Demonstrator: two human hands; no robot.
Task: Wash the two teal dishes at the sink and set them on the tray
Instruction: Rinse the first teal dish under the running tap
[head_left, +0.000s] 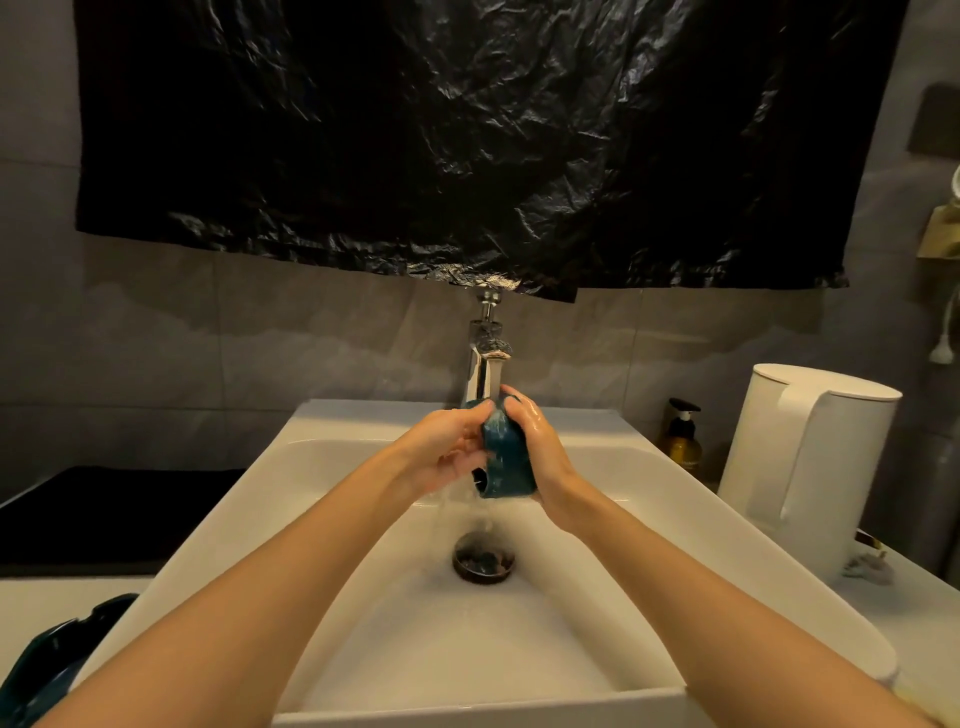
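Grip: left hand (451, 451), right hand (541, 446) round teal dish (511, 467)

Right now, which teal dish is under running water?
The teal cup gripped by left hand and right hand under the faucet; the other teal dish lies beside the sink.

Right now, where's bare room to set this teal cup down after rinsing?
The black tray, between the wall and the sink, shows bare surface. The counter in front of it holds the other teal dish. Right of the sink is crowded: white kettle, soap bottle, small clutter.
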